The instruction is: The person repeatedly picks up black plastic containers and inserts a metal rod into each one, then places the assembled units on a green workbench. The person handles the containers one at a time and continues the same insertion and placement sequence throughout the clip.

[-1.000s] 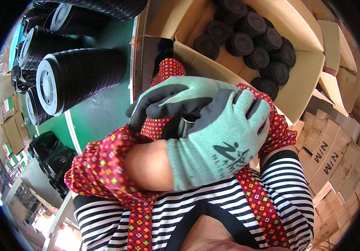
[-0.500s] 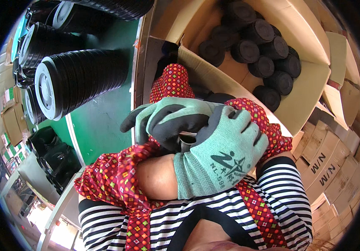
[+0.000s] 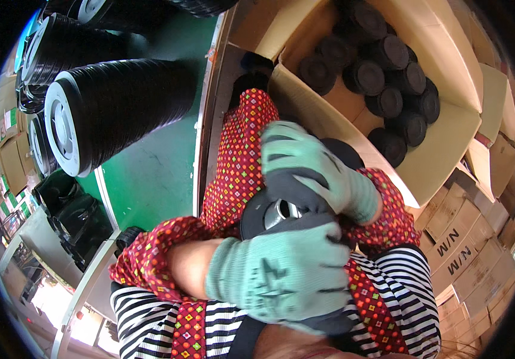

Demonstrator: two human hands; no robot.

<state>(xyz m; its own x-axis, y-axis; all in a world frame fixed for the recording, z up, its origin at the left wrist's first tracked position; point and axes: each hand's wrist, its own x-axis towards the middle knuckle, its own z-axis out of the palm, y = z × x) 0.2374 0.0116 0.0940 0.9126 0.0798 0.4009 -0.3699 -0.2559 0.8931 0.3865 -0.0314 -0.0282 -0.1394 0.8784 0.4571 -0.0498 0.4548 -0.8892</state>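
from here i see the black round piece [image 3: 253, 217], with a shiny metal part [image 3: 286, 209] at its middle, in front of the open box [image 3: 458, 128] and to its left. my left hand [image 3: 284, 278] and right hand [image 3: 310, 172] sit close about it, but their undersides are hidden and the left blurs, so i cannot tell how tightly either closes. i'd judge it best to steady the rim, hold the metal centred and press evenly, without tilting.
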